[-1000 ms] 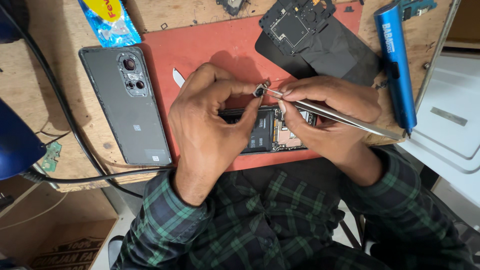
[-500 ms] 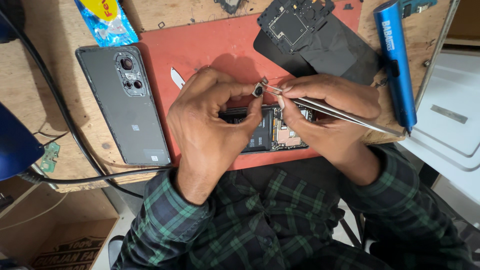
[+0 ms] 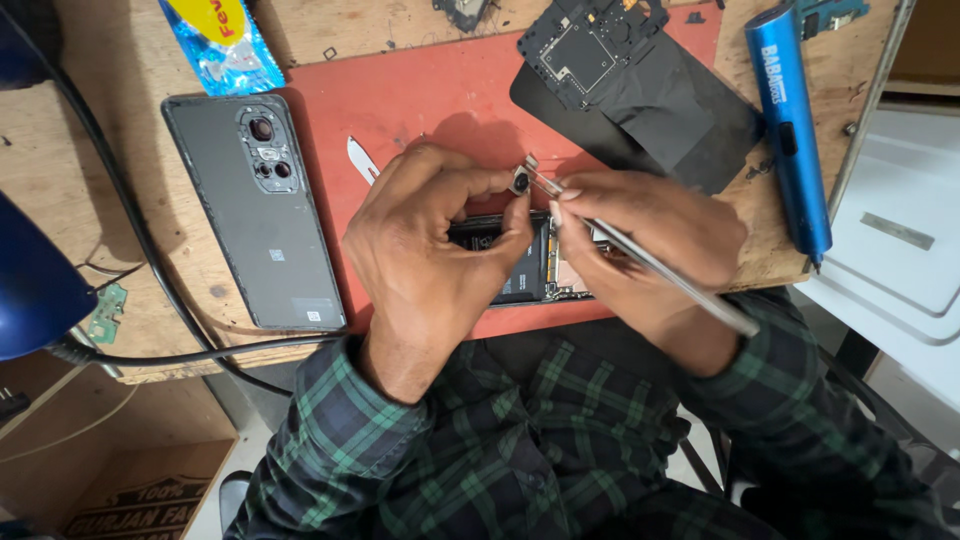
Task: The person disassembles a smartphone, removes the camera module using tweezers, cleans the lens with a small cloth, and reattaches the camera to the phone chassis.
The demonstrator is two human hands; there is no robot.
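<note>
Little moved since before: left hand (image 3: 430, 250) pinching camera module (image 3: 520, 181), right hand's (image 3: 650, 240) tweezers (image 3: 640, 258) gripping it from right.

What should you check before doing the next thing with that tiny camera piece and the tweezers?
1. Small camera part pinched in the left hand fingertips: ok.
2. Tweezers held in the right hand, tips at the part: ok.
3. Open phone lying on the red mat under the hands: ok.
4. Whether the tweezer tips actually grip the part: cannot tell.
5. Grey back cover set aside, away from the hands: ok.
6. Blue screwdriver resting on the bench, out of the way: ok.
</note>
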